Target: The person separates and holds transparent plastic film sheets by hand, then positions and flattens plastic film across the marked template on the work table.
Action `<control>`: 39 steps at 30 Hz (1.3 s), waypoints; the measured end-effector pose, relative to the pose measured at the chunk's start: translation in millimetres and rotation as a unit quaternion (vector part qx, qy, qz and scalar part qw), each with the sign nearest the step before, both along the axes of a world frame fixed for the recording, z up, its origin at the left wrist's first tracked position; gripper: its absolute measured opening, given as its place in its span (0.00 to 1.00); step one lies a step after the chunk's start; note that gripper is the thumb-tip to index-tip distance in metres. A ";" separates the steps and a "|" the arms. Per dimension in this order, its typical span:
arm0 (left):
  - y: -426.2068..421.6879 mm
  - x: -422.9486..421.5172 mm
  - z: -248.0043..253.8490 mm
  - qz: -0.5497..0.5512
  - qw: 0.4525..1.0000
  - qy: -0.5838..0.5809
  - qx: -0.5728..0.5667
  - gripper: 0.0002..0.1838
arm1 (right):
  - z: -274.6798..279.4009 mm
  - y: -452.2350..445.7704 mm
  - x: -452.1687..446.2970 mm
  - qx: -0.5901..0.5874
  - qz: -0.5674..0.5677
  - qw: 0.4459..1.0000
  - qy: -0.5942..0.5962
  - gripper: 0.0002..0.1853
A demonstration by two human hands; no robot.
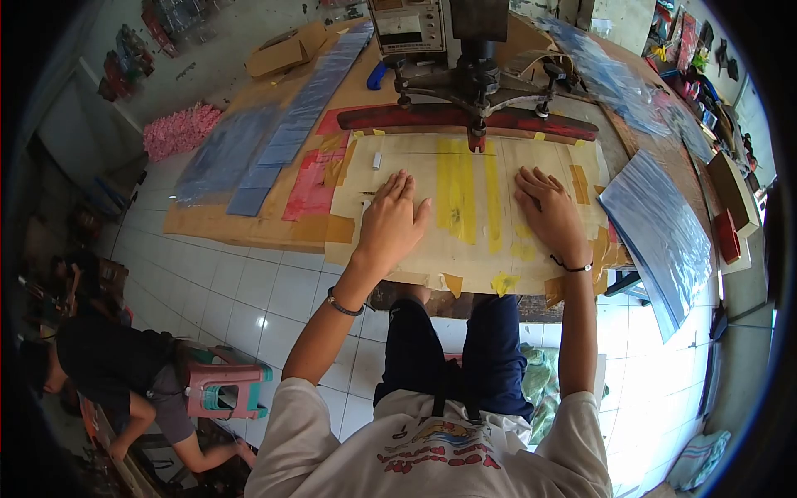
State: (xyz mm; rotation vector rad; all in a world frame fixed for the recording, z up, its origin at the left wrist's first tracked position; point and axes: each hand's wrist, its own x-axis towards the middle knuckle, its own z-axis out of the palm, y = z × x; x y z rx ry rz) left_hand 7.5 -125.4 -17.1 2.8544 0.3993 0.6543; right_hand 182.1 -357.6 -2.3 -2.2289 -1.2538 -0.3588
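Taped sheet (pixel 415 170) below the red bar (pixel 390 118) looks light, kinda stiff, edges seem grabbable imo; left hand (pixel 388 222) and right hand (pixel 551 214) lie flat, grip open.

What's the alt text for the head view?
Left hand and right hand rest palm-down, apart, on a tan, taped work surface before a machine's red-and-black bar. Bluish plastic sheets lie on both sides of the wooden table; lower left, a person in black bends near a stool.
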 end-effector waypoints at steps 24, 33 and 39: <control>1.1 0.7 4.2 0.000 1.000 0.003 0.008 0.28 | 5.6 -2.1 -3.9 -0.004 0.004 1.000 0.000 0.18; 6.0 3.8 2.9 -0.024 0.999 0.022 0.011 0.29 | 1.4 -1.0 -1.9 -0.011 0.015 1.000 0.018 0.21; 6.8 5.9 2.2 -0.022 0.999 0.022 0.009 0.28 | 2.9 -0.1 -2.3 -0.019 0.013 1.000 0.016 0.21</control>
